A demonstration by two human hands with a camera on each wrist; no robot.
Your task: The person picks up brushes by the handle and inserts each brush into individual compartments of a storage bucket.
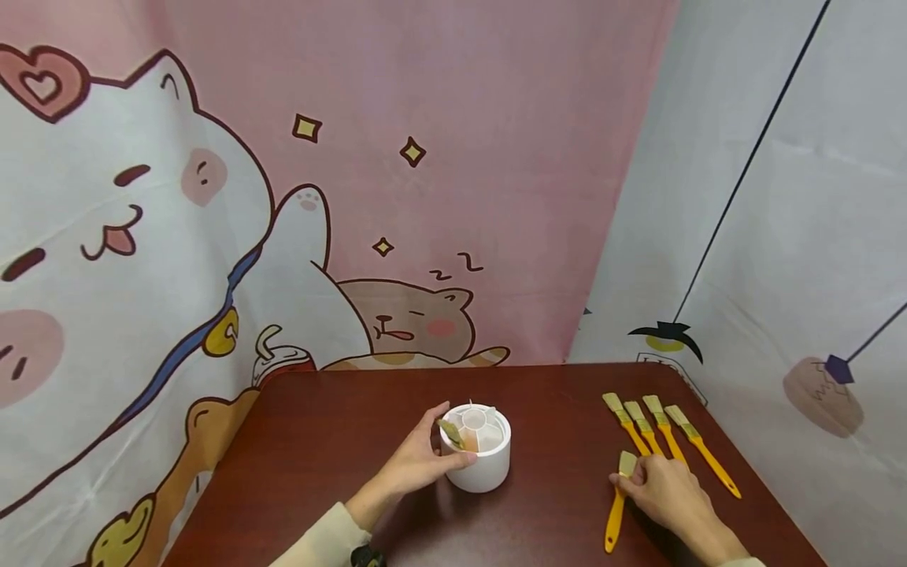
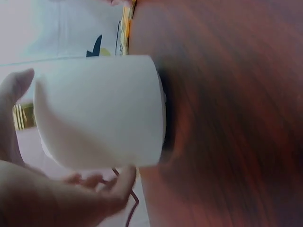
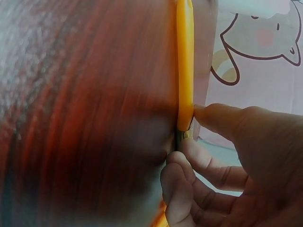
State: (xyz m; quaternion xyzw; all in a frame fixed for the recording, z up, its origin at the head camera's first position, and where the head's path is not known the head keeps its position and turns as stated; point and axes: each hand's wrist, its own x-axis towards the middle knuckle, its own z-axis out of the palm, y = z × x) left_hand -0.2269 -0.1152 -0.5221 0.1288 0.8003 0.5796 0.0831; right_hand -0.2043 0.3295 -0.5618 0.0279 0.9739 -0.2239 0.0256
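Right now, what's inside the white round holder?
The white round holder contains a pale divided insert and one visible brush, bristles up near its left rim. The brush's lower end can't be seen; the holder covers it.

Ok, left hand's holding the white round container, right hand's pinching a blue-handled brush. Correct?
Wrong colour: the right hand pinches a yellow-handled brush, plain in the head view. The left hand does hold the white round container.

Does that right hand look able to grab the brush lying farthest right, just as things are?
Probably not at once: the right hand is holding another brush. Otherwise the way looks free, since the rightmost brush lies close by with nothing seen on top.
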